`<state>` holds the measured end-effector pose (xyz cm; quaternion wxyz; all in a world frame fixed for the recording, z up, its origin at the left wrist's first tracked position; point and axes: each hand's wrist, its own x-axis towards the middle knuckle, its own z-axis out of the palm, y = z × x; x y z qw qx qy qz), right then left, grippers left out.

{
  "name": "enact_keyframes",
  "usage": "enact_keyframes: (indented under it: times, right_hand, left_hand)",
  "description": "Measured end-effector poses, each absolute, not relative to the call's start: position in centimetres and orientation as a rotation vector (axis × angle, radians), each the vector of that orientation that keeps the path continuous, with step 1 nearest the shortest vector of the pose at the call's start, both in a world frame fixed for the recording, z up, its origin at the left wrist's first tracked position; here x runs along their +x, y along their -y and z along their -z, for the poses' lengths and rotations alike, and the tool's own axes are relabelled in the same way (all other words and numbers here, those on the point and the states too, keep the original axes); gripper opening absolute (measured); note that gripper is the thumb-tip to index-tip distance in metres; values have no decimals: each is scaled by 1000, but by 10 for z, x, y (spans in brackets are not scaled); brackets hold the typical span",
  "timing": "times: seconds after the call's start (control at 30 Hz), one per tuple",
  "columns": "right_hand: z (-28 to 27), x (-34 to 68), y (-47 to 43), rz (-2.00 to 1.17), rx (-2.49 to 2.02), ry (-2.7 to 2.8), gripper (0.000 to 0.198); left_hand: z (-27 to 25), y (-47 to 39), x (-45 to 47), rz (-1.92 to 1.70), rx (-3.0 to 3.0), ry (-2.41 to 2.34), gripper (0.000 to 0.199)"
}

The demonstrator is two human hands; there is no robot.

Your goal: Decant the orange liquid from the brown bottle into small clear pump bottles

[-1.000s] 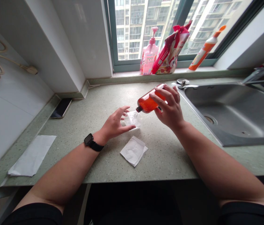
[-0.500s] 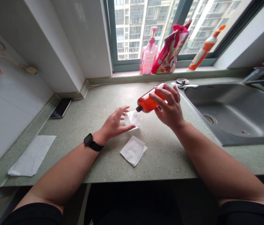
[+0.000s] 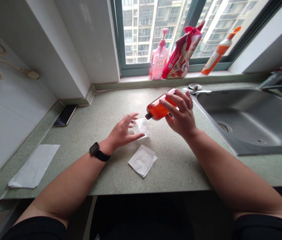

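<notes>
My right hand (image 3: 182, 115) is closed around a clear bottle (image 3: 159, 107) of orange-red liquid. The bottle is tilted, its dark threaded neck pointing down and left, with no cap on it. Just below the mouth is a small clear plastic container (image 3: 144, 130), which rests on the counter. My left hand (image 3: 123, 131) holds this container from the left, thumb along the near side and fingers at the far side. What is inside the container is hard to make out. A folded white paper tissue (image 3: 143, 160) lies nearer to me.
A phone (image 3: 65, 115) and a white paper sheet (image 3: 34, 166) lie at the counter's left. To the right is a steel sink (image 3: 256, 121) with a tap (image 3: 198, 90). On the sill stand a pink pump bottle (image 3: 159, 61), a red bag (image 3: 182, 55) and an orange-and-white bottle (image 3: 217, 55).
Both hands, the bottle and the container look almost the same as half a second ago. The bottle keeps its tilt over the container.
</notes>
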<state>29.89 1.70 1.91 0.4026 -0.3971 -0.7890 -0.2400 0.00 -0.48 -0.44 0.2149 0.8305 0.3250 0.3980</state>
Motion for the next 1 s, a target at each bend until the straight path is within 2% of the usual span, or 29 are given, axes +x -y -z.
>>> enact_keyframes:
  times: [1.0]
  right_hand:
    - [-20, 301, -17, 573, -1059, 2016, 81]
  left_hand:
    - [5, 5, 0, -1105, 2303, -889, 82]
